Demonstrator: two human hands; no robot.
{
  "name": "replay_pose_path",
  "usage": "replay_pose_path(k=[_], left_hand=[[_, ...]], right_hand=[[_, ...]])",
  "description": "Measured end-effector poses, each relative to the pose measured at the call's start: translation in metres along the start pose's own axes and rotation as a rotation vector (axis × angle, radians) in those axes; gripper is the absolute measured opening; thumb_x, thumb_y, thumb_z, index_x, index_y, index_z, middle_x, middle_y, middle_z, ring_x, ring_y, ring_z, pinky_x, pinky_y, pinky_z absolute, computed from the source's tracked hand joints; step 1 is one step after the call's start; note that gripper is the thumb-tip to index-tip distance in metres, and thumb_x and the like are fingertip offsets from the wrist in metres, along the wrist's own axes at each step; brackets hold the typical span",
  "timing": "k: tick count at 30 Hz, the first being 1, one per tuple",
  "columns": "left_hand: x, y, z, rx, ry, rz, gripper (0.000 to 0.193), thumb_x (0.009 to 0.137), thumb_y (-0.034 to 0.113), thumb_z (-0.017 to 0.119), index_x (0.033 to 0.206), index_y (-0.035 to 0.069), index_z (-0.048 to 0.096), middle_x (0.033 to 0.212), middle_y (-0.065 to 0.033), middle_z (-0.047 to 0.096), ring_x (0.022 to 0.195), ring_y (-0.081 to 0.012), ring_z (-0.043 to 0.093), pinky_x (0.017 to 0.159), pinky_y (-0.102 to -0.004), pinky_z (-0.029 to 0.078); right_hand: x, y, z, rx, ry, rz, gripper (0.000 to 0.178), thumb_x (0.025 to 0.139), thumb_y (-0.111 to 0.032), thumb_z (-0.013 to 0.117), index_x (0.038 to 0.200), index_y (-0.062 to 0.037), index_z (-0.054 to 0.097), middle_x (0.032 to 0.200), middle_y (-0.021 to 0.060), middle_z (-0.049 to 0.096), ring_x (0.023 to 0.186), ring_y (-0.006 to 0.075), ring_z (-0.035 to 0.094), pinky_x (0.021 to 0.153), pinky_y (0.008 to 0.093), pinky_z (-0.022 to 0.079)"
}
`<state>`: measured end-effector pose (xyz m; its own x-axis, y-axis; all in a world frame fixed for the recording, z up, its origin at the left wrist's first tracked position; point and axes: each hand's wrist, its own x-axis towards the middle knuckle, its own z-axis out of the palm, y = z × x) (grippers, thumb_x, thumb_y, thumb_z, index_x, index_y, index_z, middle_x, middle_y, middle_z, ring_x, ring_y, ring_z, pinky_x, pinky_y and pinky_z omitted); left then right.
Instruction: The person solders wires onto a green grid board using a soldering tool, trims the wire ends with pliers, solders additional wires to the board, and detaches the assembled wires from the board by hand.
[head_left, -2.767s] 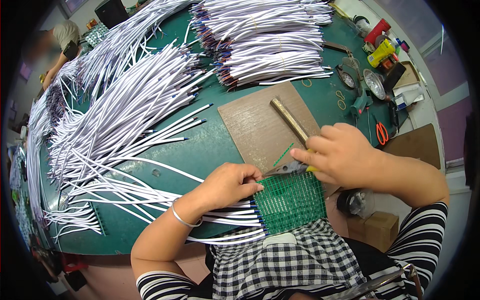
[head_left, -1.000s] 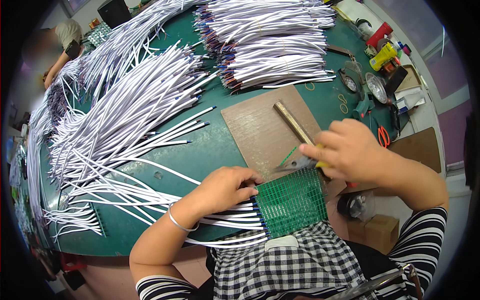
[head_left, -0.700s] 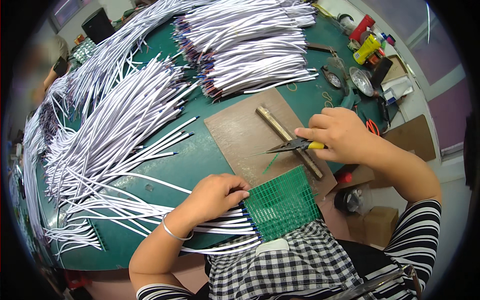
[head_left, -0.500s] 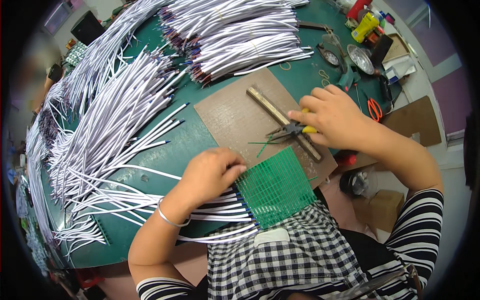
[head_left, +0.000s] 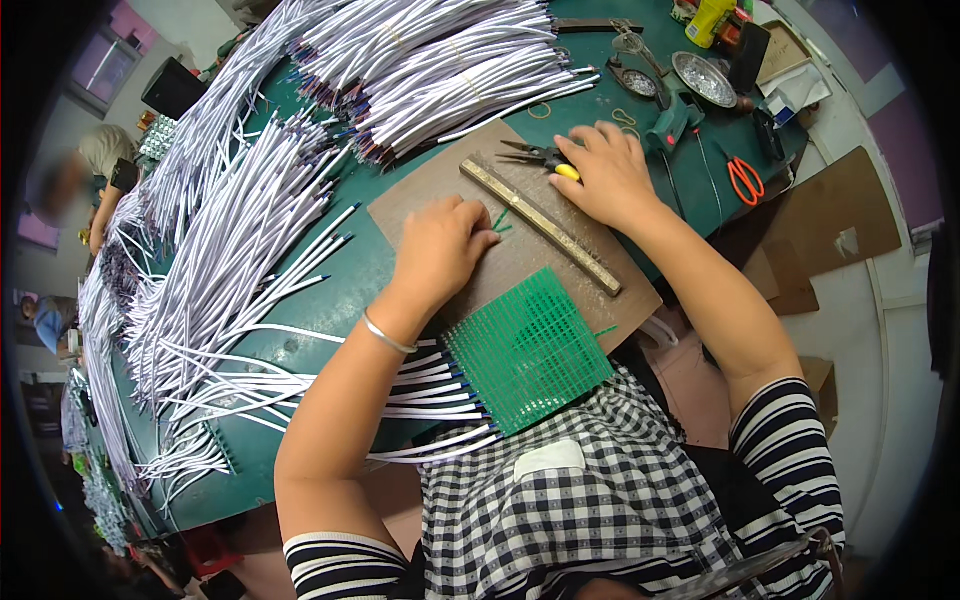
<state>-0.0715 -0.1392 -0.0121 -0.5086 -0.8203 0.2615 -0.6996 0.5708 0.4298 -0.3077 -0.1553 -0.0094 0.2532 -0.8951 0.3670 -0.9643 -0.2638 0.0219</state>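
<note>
My left hand (head_left: 440, 245) is closed at the brown board (head_left: 415, 200), its thumb and fingertips at thin green strips (head_left: 503, 223). Over the far edge of that board, my right hand (head_left: 610, 175) curls round the yellow handles of a pair of pliers (head_left: 530, 154), whose dark jaws point left. A brass-coloured metal bar (head_left: 540, 228) lies slantwise across the board between my hands. Nearer to me, a green gridded panel (head_left: 528, 350) rests partly on the board and partly over my checked apron (head_left: 600, 490). White wires (head_left: 435, 393) with blue ends meet its left edge.
Large bundles of white wires (head_left: 230, 240) cover the left and far table (head_left: 290, 350). At the right are orange-handled scissors (head_left: 745, 180), a green tool (head_left: 672, 122) and a metal dish (head_left: 705, 78). Another person's arm (head_left: 103, 215) shows at far left.
My right hand has carried the pliers away to the far side of the bar. My left hand has left the panel's edge and moved up to the green strips. The view has shifted.
</note>
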Motion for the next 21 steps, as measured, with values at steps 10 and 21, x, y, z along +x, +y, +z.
replay_pose_path(k=[10, 21], left_hand=[[-0.085, 0.0, -0.046, -0.004, -0.148, -0.196, 0.018, 0.075, 0.022, 0.068, 0.076, 0.005, 0.061, 0.073, -0.011, 0.057, 0.073, -0.0309, 0.054, 0.064, -0.041, 0.041], [-0.106, 0.016, -0.036, -0.163, -0.071, -0.172, 0.015, 0.075, 0.015, 0.068, 0.072, 0.006, 0.057, 0.071, -0.0079, 0.054, 0.069, -0.0249, 0.049, 0.063, -0.0349, 0.038]], right_hand=[[-0.044, -0.034, -0.03, 0.215, -0.2, -0.115, 0.041, 0.079, -0.037, 0.062, 0.111, -0.0108, 0.059, 0.092, 0.0073, 0.061, 0.086, 0.0238, 0.059, 0.075, 0.0381, 0.04], [0.018, -0.038, -0.014, 0.242, -0.176, -0.418, 0.031, 0.081, -0.029, 0.06, 0.105, -0.01, 0.057, 0.092, 0.0091, 0.063, 0.082, 0.0297, 0.062, 0.067, 0.0429, 0.048]])
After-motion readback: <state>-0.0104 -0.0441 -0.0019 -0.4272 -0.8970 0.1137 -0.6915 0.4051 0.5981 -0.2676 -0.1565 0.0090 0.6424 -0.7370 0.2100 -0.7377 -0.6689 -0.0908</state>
